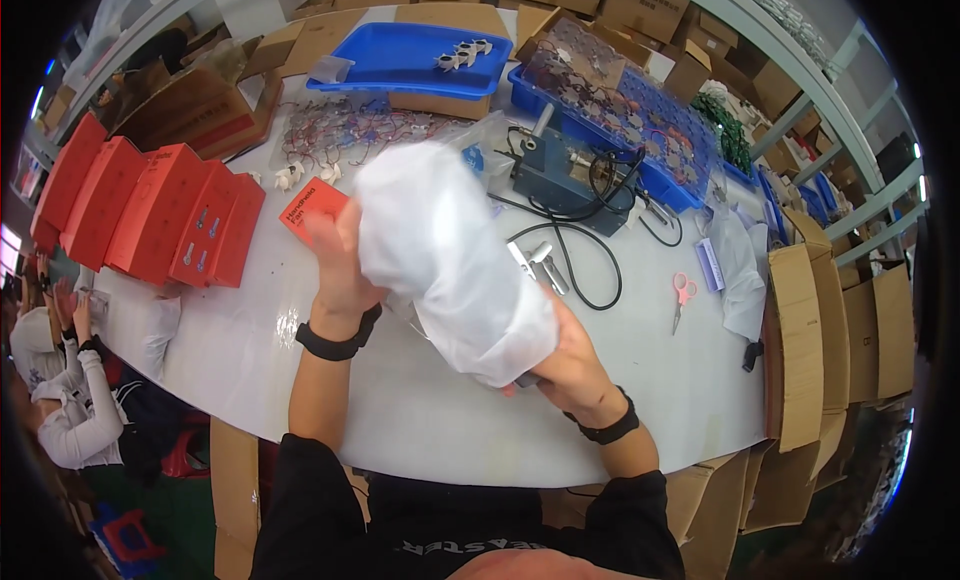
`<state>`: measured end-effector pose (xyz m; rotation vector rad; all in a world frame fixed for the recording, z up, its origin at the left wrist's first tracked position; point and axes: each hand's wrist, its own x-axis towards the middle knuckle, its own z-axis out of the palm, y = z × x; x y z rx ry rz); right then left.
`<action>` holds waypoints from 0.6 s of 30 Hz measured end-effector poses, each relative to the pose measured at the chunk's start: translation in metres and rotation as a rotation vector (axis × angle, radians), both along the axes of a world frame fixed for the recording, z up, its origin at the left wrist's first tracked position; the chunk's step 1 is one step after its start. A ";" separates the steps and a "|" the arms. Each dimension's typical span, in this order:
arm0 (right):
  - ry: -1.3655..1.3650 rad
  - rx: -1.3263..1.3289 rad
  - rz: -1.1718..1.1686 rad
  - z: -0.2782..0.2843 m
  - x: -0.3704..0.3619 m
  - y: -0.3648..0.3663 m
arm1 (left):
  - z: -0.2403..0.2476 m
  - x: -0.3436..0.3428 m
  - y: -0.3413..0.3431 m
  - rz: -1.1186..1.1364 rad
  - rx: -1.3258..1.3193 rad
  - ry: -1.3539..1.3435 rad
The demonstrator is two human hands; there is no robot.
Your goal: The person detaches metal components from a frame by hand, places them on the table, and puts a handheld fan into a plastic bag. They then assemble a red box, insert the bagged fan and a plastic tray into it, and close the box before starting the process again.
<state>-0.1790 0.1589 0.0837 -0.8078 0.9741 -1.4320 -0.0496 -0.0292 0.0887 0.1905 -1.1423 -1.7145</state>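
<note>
A bulky white bag (455,260) of thin plastic hangs over the table in front of me, tilted, its contents hidden. My right hand (575,365) is closed around its lower right end, where a dark bit of something shows under the plastic. Against the upper left side of the bag is my left hand (338,260); its fingers are partly smeared and partly behind the bag, so their grip is unclear. Just behind that hand lies a small red box (312,208). White-and-grey handheld pieces (545,265) rest on the table right of the bag.
Red boxes (150,215) stand in a row at left. Behind are a blue tray (410,55) with white parts, a blue bin (620,100) of wired parts, and a dark machine (570,170) with black cables. Pink scissors (682,300) lie right; open cartons (800,350) flank the table.
</note>
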 end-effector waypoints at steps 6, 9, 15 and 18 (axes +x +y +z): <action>0.091 0.143 -0.027 -0.002 0.009 -0.005 | -0.014 0.008 0.003 0.234 -0.436 -0.275; 0.117 0.154 -0.015 0.014 0.020 -0.011 | -0.016 0.025 -0.005 0.388 -0.399 -0.539; -0.111 0.100 0.212 -0.009 0.014 -0.009 | 0.007 0.005 -0.016 0.312 0.166 -0.324; -0.028 0.187 0.293 -0.005 0.021 -0.010 | 0.013 0.004 -0.009 0.062 0.381 -0.329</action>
